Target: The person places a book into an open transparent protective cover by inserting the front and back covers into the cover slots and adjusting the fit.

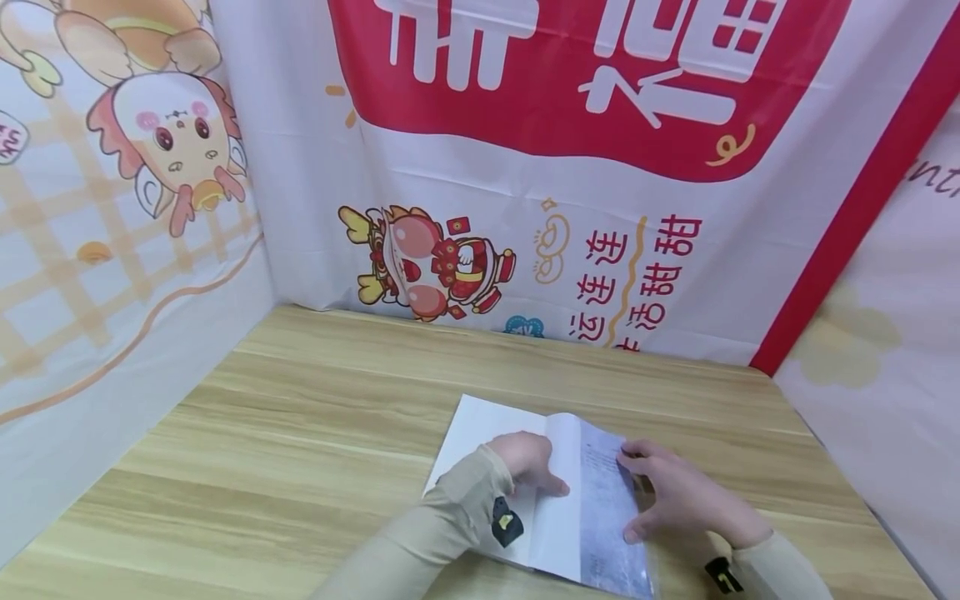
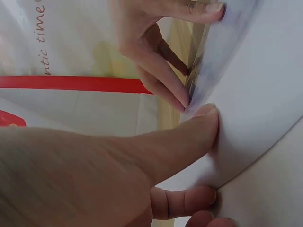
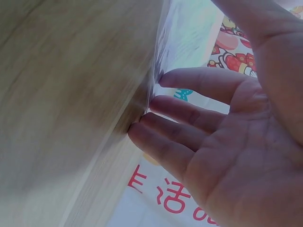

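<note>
A book (image 1: 480, 429) lies spread on the table, white on its left part. Its right part carries a white strip along the fold and a bluish-purple printed panel (image 1: 603, 517) with a shiny, clear-looking edge. My left hand (image 1: 525, 458) rests on the white paper by the fold. In the left wrist view its thumb (image 2: 199, 125) presses the white sheet, with the other fingertips bent near the fold line. My right hand (image 1: 675, 496) touches the panel's right edge, thumb and fingers spread apart. The right wrist view shows those fingers (image 3: 189, 116) fairly straight, tips against the shiny edge.
The wood-grain table (image 1: 300, 433) extends around the book. A white cloth with red lettering and a cartoon dragon (image 1: 435, 262) hangs behind it. Printed cloth (image 1: 127, 208) closes off the left side, and another pale cloth (image 1: 885, 400) the right.
</note>
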The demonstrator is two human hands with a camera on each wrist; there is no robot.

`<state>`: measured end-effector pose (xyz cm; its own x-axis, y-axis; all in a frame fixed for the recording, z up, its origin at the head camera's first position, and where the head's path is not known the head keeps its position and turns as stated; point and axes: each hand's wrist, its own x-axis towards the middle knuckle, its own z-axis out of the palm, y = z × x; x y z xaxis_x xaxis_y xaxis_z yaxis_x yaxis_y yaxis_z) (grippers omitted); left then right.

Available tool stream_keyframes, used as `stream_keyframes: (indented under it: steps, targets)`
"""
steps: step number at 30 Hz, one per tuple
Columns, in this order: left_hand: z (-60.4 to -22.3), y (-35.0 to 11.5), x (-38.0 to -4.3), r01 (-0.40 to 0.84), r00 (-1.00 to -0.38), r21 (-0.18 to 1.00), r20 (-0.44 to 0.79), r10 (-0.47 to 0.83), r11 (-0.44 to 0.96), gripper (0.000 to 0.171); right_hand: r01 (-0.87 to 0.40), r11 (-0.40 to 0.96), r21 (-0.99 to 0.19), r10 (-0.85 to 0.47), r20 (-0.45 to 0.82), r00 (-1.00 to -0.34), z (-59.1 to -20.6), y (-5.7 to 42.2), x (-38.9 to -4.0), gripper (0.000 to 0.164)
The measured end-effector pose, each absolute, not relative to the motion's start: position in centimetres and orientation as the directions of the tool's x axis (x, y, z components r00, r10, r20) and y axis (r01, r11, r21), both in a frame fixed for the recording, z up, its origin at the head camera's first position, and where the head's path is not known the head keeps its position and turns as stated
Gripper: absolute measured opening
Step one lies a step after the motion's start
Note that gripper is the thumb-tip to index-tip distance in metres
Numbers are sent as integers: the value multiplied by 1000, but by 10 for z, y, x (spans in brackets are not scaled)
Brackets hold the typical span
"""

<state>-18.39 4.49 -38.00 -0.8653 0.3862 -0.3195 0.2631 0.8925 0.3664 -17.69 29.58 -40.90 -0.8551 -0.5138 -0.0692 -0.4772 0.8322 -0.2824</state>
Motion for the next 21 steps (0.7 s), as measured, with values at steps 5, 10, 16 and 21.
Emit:
stream_keyframes:
  steps: [5,10,16,21]
  targets:
    - [-382,39,-192,263,-833,400,-364,416,878,41,-456,837,-302,-502,-97,-859,-409,294,-178,109]
    - [-380,38,-199,251,-813,415,-400,423,874,47,-442,836,-324,-494,-96,-864,-408,293,-178,107]
    - [-381,40,-199,235,-841,424,-362,402,874,49,-413,847,-334,-466,-96,-880,-408,292,-178,113]
    - [-385,43,-199,265,-857,387,-325,400,883,47,-439,836,-329,-485,-67,-872,-408,293,-177,111]
